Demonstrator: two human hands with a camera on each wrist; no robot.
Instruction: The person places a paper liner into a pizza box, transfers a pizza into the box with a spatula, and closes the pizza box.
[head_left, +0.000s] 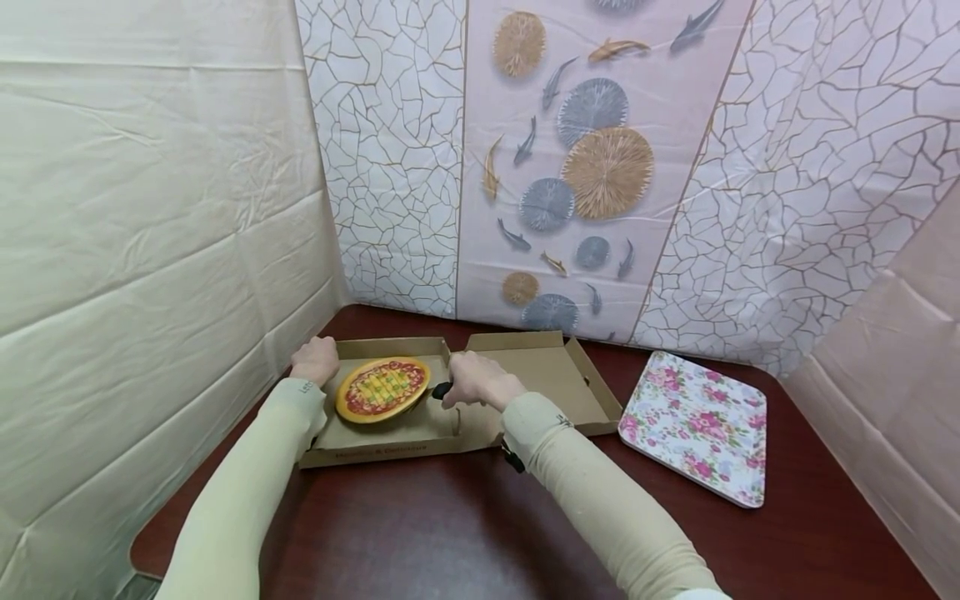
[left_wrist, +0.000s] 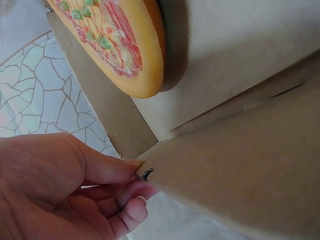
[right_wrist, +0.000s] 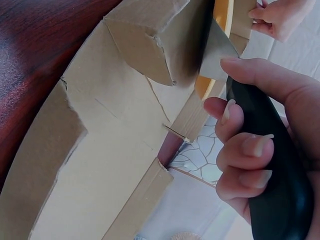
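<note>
A pizza with a thick yellow crust lies tilted in the left half of an opened cardboard pizza box, its right side raised. My left hand is at the box's far left corner; in the left wrist view, thumb and fingers pinch the edge of the cardboard wall. My right hand grips the black handle of a pizza server, thumb along its top. Its flat metal blade reaches to the pizza's right edge, and the blade's tip is hidden by the pizza.
The box lid lies folded open to the right, its flaps standing up. Farther right, a floral tray lies on the dark red table. Patterned cloth walls rise behind and at both sides.
</note>
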